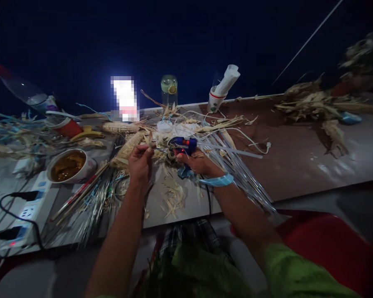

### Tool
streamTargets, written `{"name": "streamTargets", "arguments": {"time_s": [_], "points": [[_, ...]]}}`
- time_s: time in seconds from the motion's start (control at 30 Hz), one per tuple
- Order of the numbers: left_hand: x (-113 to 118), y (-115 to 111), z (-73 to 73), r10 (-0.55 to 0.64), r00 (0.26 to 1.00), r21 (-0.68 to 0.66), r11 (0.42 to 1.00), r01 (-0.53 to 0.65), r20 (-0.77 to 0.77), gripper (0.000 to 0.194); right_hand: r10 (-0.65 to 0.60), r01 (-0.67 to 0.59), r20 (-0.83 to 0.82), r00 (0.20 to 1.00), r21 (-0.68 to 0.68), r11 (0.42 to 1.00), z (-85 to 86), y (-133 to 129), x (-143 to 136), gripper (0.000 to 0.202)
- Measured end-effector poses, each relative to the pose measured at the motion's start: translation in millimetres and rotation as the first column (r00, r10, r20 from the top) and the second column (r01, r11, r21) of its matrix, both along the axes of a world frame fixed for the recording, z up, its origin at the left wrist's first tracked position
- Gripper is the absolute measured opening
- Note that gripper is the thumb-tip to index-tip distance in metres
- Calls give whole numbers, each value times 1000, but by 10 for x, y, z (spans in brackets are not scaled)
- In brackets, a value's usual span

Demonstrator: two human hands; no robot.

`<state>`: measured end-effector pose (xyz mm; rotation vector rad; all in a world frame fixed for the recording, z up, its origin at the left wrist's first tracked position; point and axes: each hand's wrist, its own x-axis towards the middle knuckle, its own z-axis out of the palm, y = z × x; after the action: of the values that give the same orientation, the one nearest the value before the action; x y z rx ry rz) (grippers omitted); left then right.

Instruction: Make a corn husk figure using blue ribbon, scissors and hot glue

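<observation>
A blue glue gun is gripped in my right hand, its nozzle pointing left and a long clear glue stick coming out of its back. My left hand pinches a small pale brown piece of dried husk close to the nozzle. Whether the nozzle touches the piece is too small to tell. Behind and below the gun lies a heap of dry husk scraps. Loose clear glue sticks spread out to the right of my right wrist.
On the left are a bowl of brown liquid, a power strip, thin wires and corn cobs. A green-lidded bottle and paper cup stand behind. Dried husks lie right; a cable hangs over the front edge.
</observation>
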<state>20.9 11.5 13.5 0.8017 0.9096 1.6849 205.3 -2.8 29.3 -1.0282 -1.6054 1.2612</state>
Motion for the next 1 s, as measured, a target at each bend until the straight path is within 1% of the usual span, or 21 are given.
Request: {"name": "streamTargets", "arguments": {"time_s": [0.13,0.23,0.3,0.4,0.47,0.5,0.53,0.6,0.67,0.73,0.8,0.87,0.93,1.0], "points": [[-15,1,-11,41,999,-42,998,-41,-14,28,34,-34,11,999,-47,998,-19,-11,11,35],[-44,16,-27,27,999,-33,999,-27,-19,29,37,-36,12,999,-71,997,-33,-22,40,36],[-54,29,-40,13,1000,-20,1000,-13,-16,30,-5,5,-2,1000,-81,997,-25,-23,58,36],[-53,41,-60,-8,1000,2,1000,8,-5,32,-128,129,24,992,-96,987,15,-27,73,36],[-46,42,-66,-23,1000,10,1000,23,-4,32,-212,217,85,974,-55,975,52,-37,77,35],[-41,41,-66,-31,1000,9,999,31,-3,32,-244,247,117,963,-11,969,69,-43,79,35],[-36,38,-63,-38,999,5,999,38,-1,32,-279,274,150,949,50,960,84,-48,83,34],[-26,33,-54,-46,999,3,999,46,12,32,-345,299,232,910,212,931,108,-56,97,32],[-19,26,-43,-41,999,3,999,41,34,32,-398,262,363,843,370,892,128,-64,119,30],[-17,19,-35,-32,999,2,999,32,43,31,-443,204,524,727,452,868,153,-79,143,29],[-20,10,-29,-20,999,5,1000,20,30,29,-457,150,667,589,465,873,178,-107,161,32],[-20,-1,-24,-30,1000,0,1000,30,9,26,-446,107,764,467,452,885,191,-141,171,38],[-13,-10,-18,-42,999,7,999,42,17,24,-419,74,823,383,424,902,179,-173,179,42],[-2,-14,-13,-45,998,25,999,44,41,23,-384,63,859,338,386,920,150,-200,203,45]]}}
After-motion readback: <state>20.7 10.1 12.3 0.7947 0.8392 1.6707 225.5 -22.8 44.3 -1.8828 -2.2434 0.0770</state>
